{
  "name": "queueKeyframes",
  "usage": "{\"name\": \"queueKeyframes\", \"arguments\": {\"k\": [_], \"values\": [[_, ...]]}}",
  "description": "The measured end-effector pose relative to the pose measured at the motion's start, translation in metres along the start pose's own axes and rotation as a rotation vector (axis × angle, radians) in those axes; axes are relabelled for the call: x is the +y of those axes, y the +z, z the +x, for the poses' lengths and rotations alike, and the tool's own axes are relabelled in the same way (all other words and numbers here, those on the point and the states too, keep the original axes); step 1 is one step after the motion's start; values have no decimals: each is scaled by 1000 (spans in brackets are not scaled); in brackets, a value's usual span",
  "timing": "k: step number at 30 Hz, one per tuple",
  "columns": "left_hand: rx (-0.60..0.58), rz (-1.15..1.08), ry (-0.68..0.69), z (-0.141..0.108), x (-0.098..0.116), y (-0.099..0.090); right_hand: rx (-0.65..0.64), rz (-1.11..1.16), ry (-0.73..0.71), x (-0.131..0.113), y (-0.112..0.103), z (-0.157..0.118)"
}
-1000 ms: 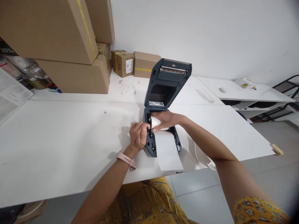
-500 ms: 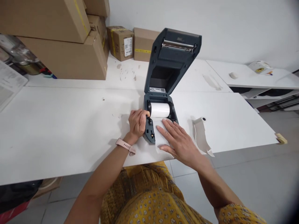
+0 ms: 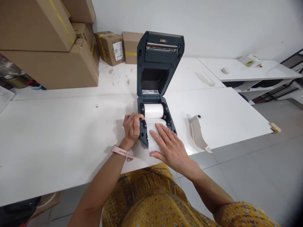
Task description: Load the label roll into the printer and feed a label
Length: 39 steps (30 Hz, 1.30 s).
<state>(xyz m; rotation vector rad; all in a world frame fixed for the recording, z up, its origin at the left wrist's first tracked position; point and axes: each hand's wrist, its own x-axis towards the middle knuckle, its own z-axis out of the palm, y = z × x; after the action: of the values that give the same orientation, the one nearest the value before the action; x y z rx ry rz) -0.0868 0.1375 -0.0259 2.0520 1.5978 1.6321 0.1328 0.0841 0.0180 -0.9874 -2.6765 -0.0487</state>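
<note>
A dark label printer [image 3: 163,71] stands on the white table with its lid tipped up. Inside it sits a white label roll [image 3: 153,111] between black roll holders. The loose label strip [image 3: 152,138] runs from the roll over the printer's front edge toward me. Fingers curled, my left hand [image 3: 133,127] grips the printer's left side, its thumb by the roll holder. My right hand [image 3: 169,145] lies flat on the strip with fingers stretched out, covering the printer's front right part.
A used roll core with a curled backing strip [image 3: 199,135] lies on the table [image 3: 236,110] to the right. Cardboard boxes [image 3: 52,67] are stacked at the back left. A side shelf [image 3: 236,74] holds a small white box [image 3: 250,60].
The view has shifted right, so everything appears farther left. Both hands keep their places on the printer and strip; a little more of the strip below the roll shows above my right fingertips.
</note>
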Motion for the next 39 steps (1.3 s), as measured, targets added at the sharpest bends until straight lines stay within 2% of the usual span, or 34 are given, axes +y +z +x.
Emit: {"name": "queueKeyframes", "arguments": {"k": [6, 12, 14, 17, 19, 21, 23, 27, 32, 39], "values": [[12, 14, -2, 0, 2, -1, -9, 25, -20, 3, -3, -4], [7, -5, 11, 1, 3, -3, 49, 30, -9, 1, 0, -3], [4, 13, -42, 1, 12, -10, 59, 38, 2, 0, 1, -2], [84, 84, -72, -6, 38, -24, 62, 37, 11, -1, 1, -1], [95, 133, 48, -17, 58, -30, 67, 29, 6, 0, 0, 0], [37, 163, 167, -32, 74, -31, 67, 29, 8, 1, -2, 0], [-21, 193, 191, -47, 83, -28, 53, 37, 13, 2, -4, 1], [-61, 205, 164, -62, 83, -21, 29, 55, -5, 4, -9, 4], [-33, 192, 170, -59, 80, -20, 38, 84, -29, 5, -12, 8], [-45, 200, 149, -59, 82, -23, 31, 166, 25, -7, -7, 6]]}}
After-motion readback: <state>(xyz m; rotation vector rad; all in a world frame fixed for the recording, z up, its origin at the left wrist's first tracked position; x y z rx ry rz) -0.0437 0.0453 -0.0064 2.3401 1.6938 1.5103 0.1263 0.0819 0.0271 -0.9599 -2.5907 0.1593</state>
